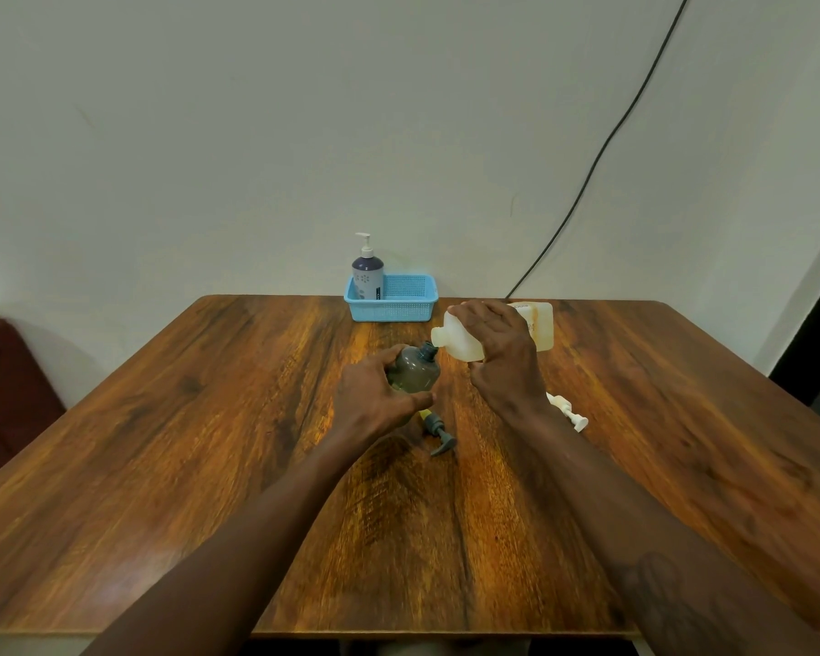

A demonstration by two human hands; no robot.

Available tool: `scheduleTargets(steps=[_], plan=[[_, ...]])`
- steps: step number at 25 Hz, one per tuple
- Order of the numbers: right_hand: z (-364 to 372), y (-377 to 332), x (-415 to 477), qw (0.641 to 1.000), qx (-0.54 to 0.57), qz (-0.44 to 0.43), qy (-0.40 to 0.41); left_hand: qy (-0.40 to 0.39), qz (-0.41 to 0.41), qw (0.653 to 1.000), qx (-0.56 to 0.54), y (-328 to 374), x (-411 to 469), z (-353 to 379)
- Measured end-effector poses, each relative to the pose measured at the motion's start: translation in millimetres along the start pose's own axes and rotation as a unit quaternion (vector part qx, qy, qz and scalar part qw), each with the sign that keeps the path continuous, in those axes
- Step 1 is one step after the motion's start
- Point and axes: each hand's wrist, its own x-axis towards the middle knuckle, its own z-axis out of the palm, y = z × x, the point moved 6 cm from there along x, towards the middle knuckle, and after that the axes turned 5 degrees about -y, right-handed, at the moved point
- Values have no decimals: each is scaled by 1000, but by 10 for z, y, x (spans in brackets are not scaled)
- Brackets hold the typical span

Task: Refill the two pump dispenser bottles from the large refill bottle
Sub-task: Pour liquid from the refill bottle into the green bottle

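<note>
My right hand (498, 345) grips the large translucent refill bottle (538, 326), tipped on its side with its open mouth against the neck of a small grey dispenser bottle (415, 369). My left hand (375, 395) holds that grey bottle on the table, tilted toward the refill bottle. The grey pump head (439, 435) lies on the table just in front of it. A white pump head (569, 409) lies to the right, partly hidden by my right wrist. A second dispenser, purple with a white pump (368, 272), stands in the blue basket.
The blue plastic basket (408, 298) sits at the far edge of the wooden table (209, 442), against the wall. A black cable (602, 149) runs down the wall behind the table's right side. A dark red seat (6, 395) is at the left.
</note>
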Motion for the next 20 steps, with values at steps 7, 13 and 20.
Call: scheduleTargets(steps=[7, 13, 20], plan=[[1, -4, 7, 1000, -1, -6, -1, -10, -3, 1000, 8, -5, 0, 14], [-9, -8, 2, 1000, -1, -11, -1, -6, -2, 1000, 10, -2, -2, 15], [-58, -40, 14, 1000, -2, -20, 3, -16, 4, 1000, -5, -2, -33, 12]])
